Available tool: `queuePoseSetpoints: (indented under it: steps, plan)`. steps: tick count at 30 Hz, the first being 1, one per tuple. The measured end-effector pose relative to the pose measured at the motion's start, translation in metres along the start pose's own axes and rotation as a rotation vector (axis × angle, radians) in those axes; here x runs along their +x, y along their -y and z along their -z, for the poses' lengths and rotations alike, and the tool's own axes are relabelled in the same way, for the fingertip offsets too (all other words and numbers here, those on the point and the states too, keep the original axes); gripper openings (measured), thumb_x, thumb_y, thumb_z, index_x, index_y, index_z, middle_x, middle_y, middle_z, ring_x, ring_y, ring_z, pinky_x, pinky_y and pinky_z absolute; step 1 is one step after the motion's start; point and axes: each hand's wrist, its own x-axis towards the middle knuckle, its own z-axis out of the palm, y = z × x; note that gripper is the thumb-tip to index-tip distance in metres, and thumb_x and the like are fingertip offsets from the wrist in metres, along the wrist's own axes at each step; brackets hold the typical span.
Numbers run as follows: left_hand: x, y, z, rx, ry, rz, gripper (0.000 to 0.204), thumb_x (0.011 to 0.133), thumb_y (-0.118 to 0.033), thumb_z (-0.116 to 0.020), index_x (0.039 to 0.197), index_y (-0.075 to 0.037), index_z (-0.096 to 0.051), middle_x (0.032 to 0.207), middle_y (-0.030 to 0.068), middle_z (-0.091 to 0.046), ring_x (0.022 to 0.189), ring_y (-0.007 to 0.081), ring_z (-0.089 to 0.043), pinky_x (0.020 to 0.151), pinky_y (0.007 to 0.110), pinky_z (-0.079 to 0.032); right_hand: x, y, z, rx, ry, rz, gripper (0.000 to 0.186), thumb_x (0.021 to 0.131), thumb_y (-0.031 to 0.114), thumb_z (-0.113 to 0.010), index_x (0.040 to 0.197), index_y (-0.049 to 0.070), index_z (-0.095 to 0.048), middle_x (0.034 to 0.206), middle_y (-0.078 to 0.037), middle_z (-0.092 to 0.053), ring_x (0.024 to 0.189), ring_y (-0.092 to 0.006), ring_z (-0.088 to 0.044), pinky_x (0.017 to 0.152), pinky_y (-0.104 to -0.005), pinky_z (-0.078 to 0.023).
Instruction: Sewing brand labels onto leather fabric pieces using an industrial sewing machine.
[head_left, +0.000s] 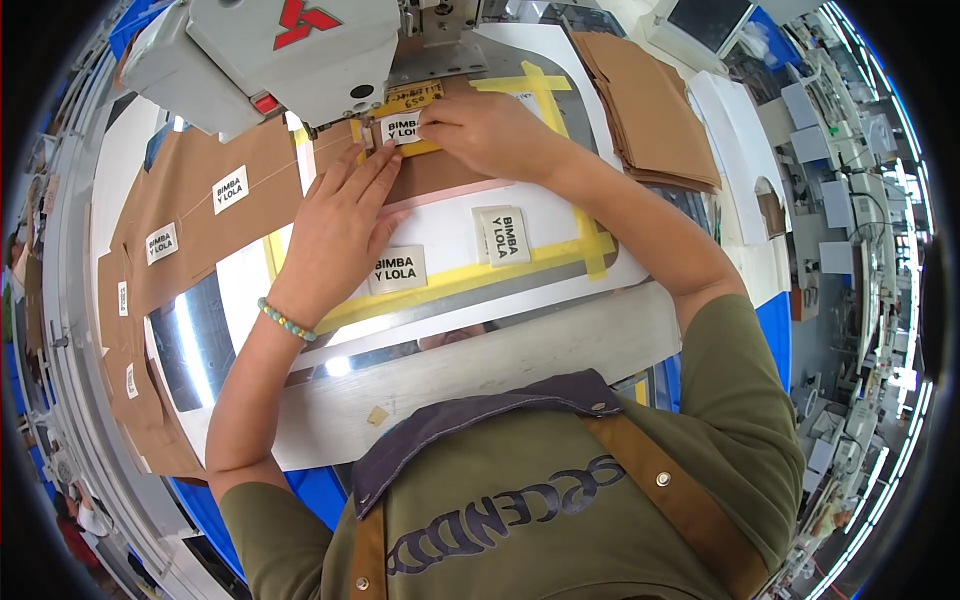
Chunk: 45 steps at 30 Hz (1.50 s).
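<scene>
My left hand lies flat with its fingers stretched out, the fingertips on the brown fabric piece by the near edge of a white label. Curled over that label's right side is my right hand, thumb and finger closed at its edge. The label has dark print and sits inside a small yellow frame, below the sewing machine head. Loose white labels rest beside my left thumb, and a small stack of labels lies to the right.
A chain of brown fabric pieces bearing white labels spreads left and hangs over the near-left edge. Yellow tape borders the white work sheet. Brown pieces are stacked at the far right, beside a white folder.
</scene>
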Motion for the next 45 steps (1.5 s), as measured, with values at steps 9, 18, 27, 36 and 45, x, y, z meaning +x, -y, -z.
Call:
queuePoseSetpoints:
  steps: [9,18,27,36,45]
  plan:
    - [0.006,0.014,-0.008,0.006,0.045,0.053,0.065,0.099,-0.025,-0.075,0.156,-0.002,-0.054,0.165,0.0118,-0.053,0.151,0.0394,-0.047,0.123,0.049,-0.043,0.008,-0.001,-0.005,0.026,0.079,0.012,0.019,0.092,0.011,-0.072,0.108,0.005,-0.080,0.116,-0.005,-0.077,0.115,-0.0248,-0.072,0.092,-0.0354,-0.062]
    - [0.005,0.023,-0.009,-0.029,0.048,0.044,0.063,0.101,-0.025,-0.073,0.157,-0.003,-0.054,0.168,0.0107,-0.050,0.155,0.0402,-0.042,0.127,0.049,-0.038,-0.008,0.002,0.013,0.019,0.130,-0.053,0.023,0.099,0.017,-0.069,0.117,0.006,-0.078,0.137,-0.006,-0.073,0.133,-0.0262,-0.062,0.116,-0.0409,-0.050]
    - [0.011,0.036,-0.015,-0.150,0.006,0.039,0.057,0.100,-0.025,-0.074,0.151,-0.004,-0.061,0.163,0.0097,-0.055,0.154,0.0391,-0.042,0.126,0.051,-0.039,-0.002,0.003,0.019,-0.045,0.232,-0.079,0.026,0.103,0.020,-0.068,0.122,0.007,-0.078,0.142,-0.005,-0.071,0.141,-0.0275,-0.058,0.117,-0.0425,-0.050]
    - [0.011,0.041,-0.013,-0.247,-0.015,0.058,0.045,0.100,-0.020,-0.073,0.141,-0.002,-0.068,0.154,0.0128,-0.062,0.152,0.0392,-0.045,0.124,0.049,-0.042,0.018,0.006,0.013,0.007,0.401,-0.059,0.032,0.094,0.006,-0.066,0.124,0.003,-0.076,0.140,-0.009,-0.072,0.134,-0.0291,-0.063,0.110,-0.0423,-0.055]
    - [-0.002,0.047,0.012,-0.295,-0.067,0.132,0.035,0.100,-0.013,-0.072,0.132,0.001,-0.073,0.146,0.0155,-0.069,0.143,0.0383,-0.057,0.118,0.048,-0.048,0.008,0.001,-0.009,0.097,0.226,-0.038,0.051,0.092,-0.005,-0.061,0.139,0.011,-0.073,0.158,-0.003,-0.060,0.138,-0.0298,-0.059,0.119,-0.0411,-0.048]
